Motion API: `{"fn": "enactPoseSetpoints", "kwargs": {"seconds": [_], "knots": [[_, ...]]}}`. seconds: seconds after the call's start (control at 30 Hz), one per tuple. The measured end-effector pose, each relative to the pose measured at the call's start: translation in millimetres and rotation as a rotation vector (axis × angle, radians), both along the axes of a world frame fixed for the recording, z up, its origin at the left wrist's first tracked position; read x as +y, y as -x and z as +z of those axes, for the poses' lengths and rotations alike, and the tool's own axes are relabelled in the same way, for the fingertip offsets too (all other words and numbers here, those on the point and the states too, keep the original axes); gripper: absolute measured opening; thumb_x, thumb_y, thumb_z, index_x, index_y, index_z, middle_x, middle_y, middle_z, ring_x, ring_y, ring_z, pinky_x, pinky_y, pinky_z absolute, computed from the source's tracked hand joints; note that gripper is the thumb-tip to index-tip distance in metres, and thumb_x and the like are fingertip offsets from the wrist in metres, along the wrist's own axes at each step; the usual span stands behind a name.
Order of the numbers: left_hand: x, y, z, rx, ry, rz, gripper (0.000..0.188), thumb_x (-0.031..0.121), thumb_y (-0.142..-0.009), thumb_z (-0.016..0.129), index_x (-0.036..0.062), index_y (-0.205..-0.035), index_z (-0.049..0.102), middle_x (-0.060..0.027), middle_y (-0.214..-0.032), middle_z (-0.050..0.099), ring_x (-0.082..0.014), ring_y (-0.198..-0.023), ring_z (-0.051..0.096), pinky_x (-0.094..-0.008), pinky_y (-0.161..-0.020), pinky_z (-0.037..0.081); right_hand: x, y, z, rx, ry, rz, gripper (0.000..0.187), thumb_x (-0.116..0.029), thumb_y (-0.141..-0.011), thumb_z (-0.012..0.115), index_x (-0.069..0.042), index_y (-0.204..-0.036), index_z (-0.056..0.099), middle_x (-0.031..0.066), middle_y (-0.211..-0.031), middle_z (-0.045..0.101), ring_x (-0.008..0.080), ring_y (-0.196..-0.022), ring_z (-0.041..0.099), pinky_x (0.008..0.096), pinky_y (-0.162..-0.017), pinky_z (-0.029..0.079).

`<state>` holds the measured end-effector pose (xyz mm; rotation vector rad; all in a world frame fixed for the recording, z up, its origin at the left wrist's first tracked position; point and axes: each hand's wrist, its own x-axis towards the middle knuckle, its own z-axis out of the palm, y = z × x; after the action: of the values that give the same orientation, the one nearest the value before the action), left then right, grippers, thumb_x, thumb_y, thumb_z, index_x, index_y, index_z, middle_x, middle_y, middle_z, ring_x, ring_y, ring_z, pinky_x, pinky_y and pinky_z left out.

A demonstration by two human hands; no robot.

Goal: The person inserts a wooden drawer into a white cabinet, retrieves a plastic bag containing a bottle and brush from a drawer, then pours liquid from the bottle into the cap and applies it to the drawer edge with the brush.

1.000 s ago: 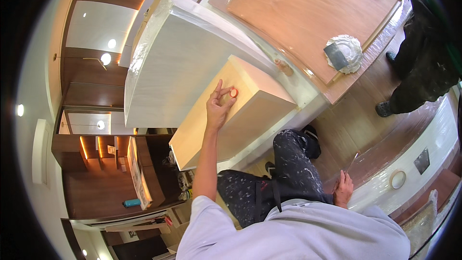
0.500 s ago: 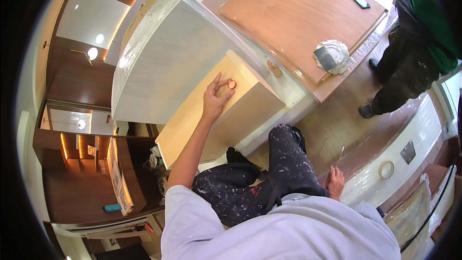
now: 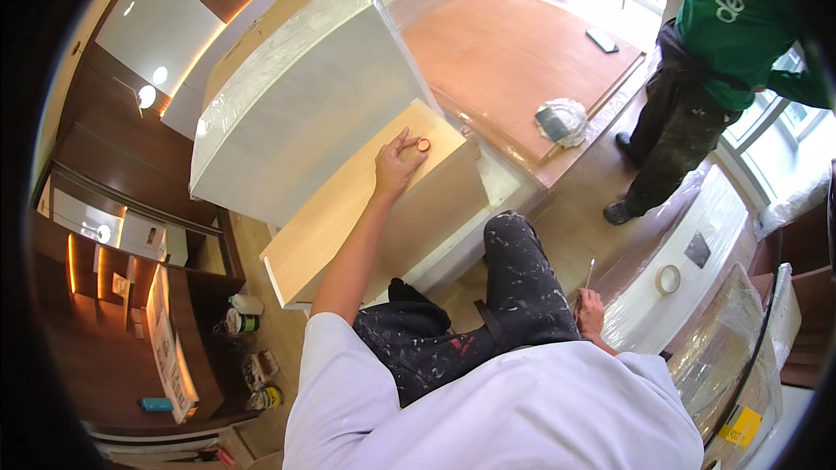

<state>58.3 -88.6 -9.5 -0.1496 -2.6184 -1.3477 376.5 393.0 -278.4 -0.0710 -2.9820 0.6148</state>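
My left hand (image 3: 394, 165) reaches over the pale wooden box-shaped panel (image 3: 366, 200), its thumb and fingers closed about a small round cap (image 3: 423, 145) with an orange-red rim and a pale middle. The cap is just above or on the panel; I cannot tell which. Down by my right side, my right hand (image 3: 590, 314) is closed around a thin stick-like tool (image 3: 591, 272), perhaps a fine brush, pointing upward. Its tip is too small to make out.
A grey cabinet (image 3: 322, 104) wrapped in clear film stands behind the panel. On an orange-brown board (image 3: 496, 61) lie a phone (image 3: 602, 40) and a white cloth (image 3: 570, 120) with a grey pad. A person in green (image 3: 723, 26) stands right, near a tape roll (image 3: 668, 279). Pots (image 3: 239, 322) sit left.
My view has tilted up and shifted, showing more of the windows and the other person. Both hands keep their hold; the left stays over the panel with the cap.
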Motion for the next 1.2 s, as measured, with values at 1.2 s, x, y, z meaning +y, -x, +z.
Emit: {"fn": "enactPoseSetpoints", "kwargs": {"seconds": [1.2], "knots": [[11.1, -3.9, 34.1, 0.118, 0.436, 0.004, 0.058, 0.036, -0.083, 0.083, 0.0018, -0.129, 0.07, -0.0136, -0.126, 0.066, -0.0312, -0.123, 0.059, -0.0431, -0.109, 0.046, 2.1, 2.7, 22.9, -0.126, 0.1, -0.024, 0.031, -0.013, -0.096, 0.064, -0.013, -0.127, 0.064, 0.0101, -0.115, 0.064, 0.0325, -0.109, 0.063, 0.0462, -0.087, 0.053]]}}
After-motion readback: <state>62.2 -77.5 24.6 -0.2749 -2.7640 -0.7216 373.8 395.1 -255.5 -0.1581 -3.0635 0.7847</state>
